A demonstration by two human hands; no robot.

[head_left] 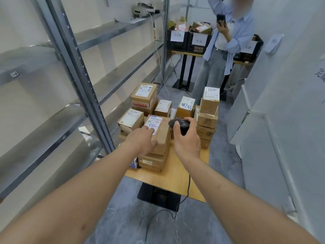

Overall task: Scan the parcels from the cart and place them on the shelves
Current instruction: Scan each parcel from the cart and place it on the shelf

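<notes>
Cardboard parcels, about a dozen visible, stand in stacks on a wooden bench, most toward its far edge and left side. Nearest the near-left corner, one brown parcel tops a stack of flatter boxes; its white label faces up. Left hand rests on this parcel, fingers extended over the label and thumb against the near side face. Right hand, just right of the parcel, grips one black handheld scanner, fingers curled round its body, the scanner head level with the parcel top and close beside the label; its cable trails to the floor. Metal shelves line the left side. A second person stands beyond the far edge, before three black crates.
</notes>
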